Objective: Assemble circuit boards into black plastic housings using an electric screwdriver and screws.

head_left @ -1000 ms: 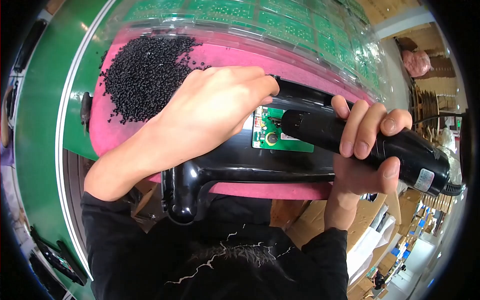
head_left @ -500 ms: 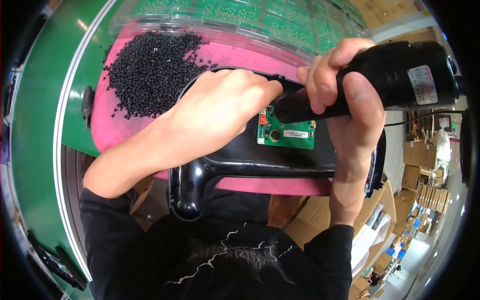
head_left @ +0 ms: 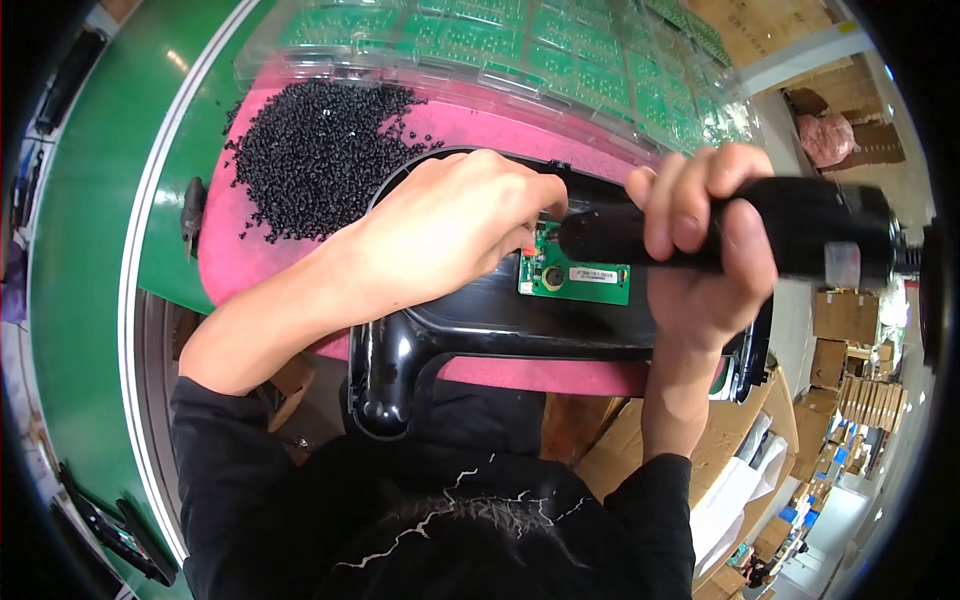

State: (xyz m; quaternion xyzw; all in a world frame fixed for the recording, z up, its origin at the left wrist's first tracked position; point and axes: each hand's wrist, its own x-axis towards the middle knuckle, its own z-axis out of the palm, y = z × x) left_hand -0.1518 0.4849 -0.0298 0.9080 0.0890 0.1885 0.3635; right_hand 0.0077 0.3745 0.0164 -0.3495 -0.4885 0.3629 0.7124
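My right hand is wrapped round a black electric screwdriver, held nearly level across the picture. Its tip lies over the upper left part of a green circuit board, close to the fingers of my left hand. Those fingers are curled and pressed together at the board's upper left corner; what they pinch, if anything, is hidden. The board sits inside a black plastic housing, open side up, and carries a white label, a red part and a round dark part.
Left of the housing, a heap of small black screws lies on a pink mat. Clear plastic trays with several green boards stand behind. A dark tool rests on the green table. Cardboard boxes are at the right.
The screwdriver's back end has swung down, so the tool lies more level, and my right hand has shifted with it. My left hand stays at the board. The whole view has shifted slightly.
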